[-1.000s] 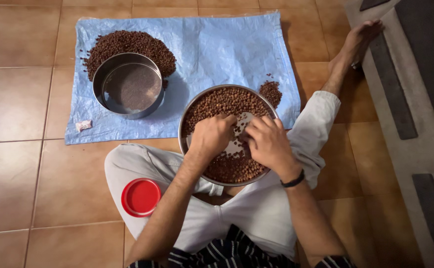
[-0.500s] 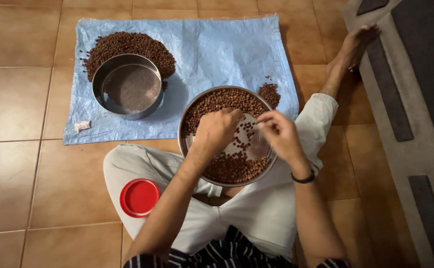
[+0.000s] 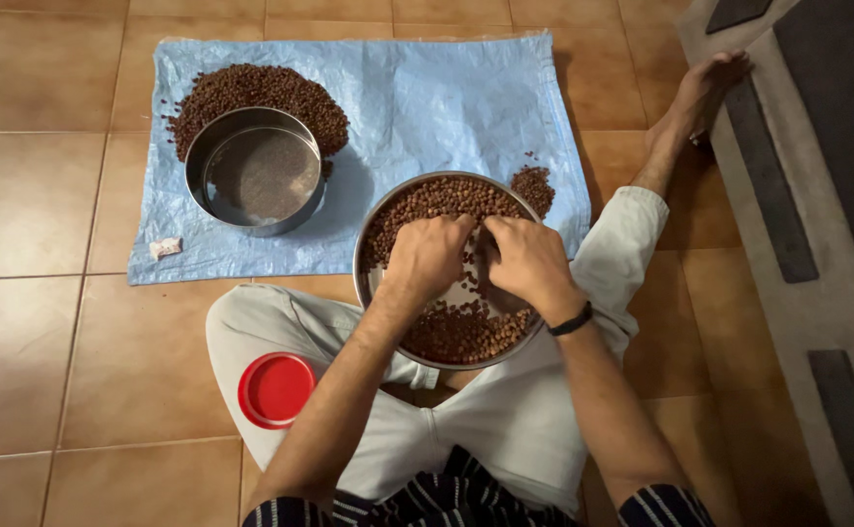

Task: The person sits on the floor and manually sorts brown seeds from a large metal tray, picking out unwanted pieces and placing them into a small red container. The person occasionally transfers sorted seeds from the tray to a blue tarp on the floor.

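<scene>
A round steel plate (image 3: 366,293) rests on my lap, holding brown round grains (image 3: 432,200) at its far side and more at its near side (image 3: 461,337), with bare metal between. My left hand (image 3: 425,256) lies palm down in the plate's middle, fingers curled among the grains. My right hand (image 3: 528,262), with a black band on the wrist, lies beside it, fingertips on the far grains. Both hands touch the grains; whether either one pinches any is hidden.
A blue plastic sheet (image 3: 447,88) lies on the tiled floor ahead. On it stand a steel sieve (image 3: 256,181), a large grain heap (image 3: 261,88) behind it and a small heap (image 3: 534,185). A red lid (image 3: 276,390) sits by my left knee. A grey rug (image 3: 817,195) is at right.
My right hand, lifted over the plate's right side half a second ago, has come back down onto the grains beside my left hand. The left hand has barely moved.
</scene>
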